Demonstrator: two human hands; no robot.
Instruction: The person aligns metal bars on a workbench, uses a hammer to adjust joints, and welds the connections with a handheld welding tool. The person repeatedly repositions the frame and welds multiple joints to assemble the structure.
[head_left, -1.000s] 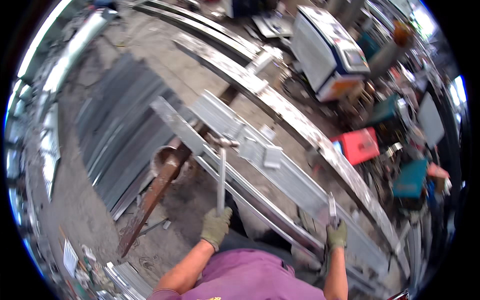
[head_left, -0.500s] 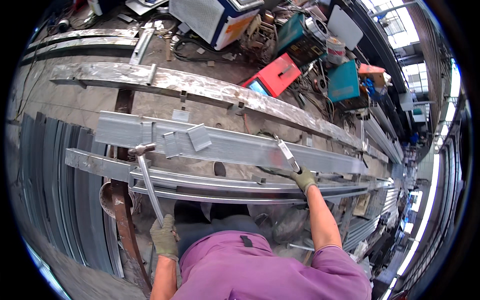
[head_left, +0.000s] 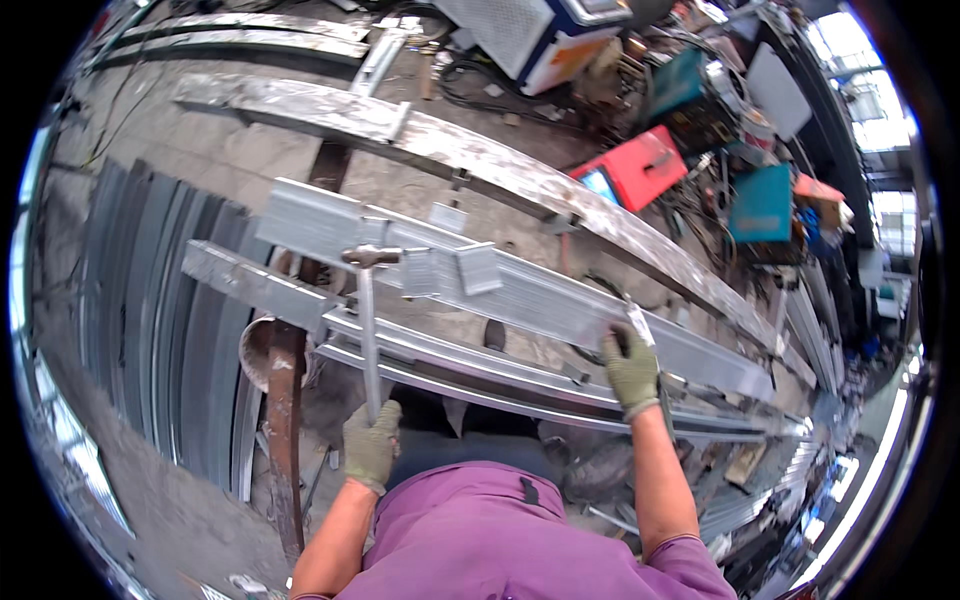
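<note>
My gloved left hand [head_left: 371,443] grips the lower end of a metal hammer [head_left: 369,325], whose head lies over the grey metal channel [head_left: 545,300]. Beside the hammer head, small cut metal plates [head_left: 479,268] rest across that channel. My gloved right hand [head_left: 632,372] is over the channel's near edge, its thumb and fingers apart. Just past its fingers lies a slim white tool [head_left: 639,323], partly hidden by the hand; its exact kind is unclear.
Nearer me run shiny metal rails [head_left: 470,372]; beyond is a long worn beam [head_left: 450,150]. A rusty support bar [head_left: 285,430] passes underneath. Dark metal strips [head_left: 165,320] lie at left. A red machine [head_left: 640,168] and teal boxes [head_left: 760,205] stand at far right.
The view has shifted, so the scene sits further right and tilts more. My right hand has loosened from the white tool, which now lies beside it. My left hand still holds the hammer.
</note>
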